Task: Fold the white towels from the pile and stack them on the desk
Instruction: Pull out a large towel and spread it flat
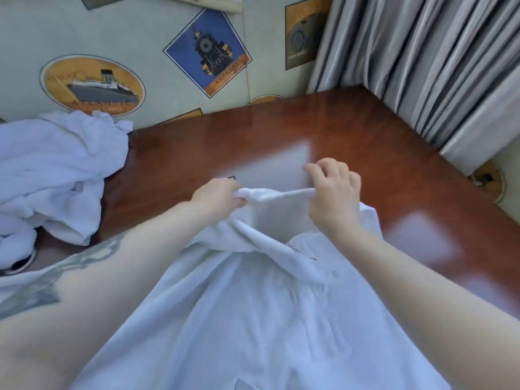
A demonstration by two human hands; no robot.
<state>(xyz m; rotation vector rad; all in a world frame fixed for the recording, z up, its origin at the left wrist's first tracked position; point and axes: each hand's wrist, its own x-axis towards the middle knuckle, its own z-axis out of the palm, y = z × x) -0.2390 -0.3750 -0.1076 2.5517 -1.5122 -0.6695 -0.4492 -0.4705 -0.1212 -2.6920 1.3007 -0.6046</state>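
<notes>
Reddish wood surface (351, 130), pile (53, 175) left; towel (253, 319) edge pinched in fingers of left hand (218, 194) and right hand (333, 190), first fold pending, corners needing alignment.

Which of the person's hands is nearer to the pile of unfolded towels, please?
The left hand. It grips the towel edge closer to the pile of unfolded towels at the desk's left end; the right hand pinches the same edge farther right.

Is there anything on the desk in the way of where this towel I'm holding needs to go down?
Nothing visible. Both the left hand and right hand grip the towel, and the desk beyond is bare wood. The pile sits off to the left.
</notes>
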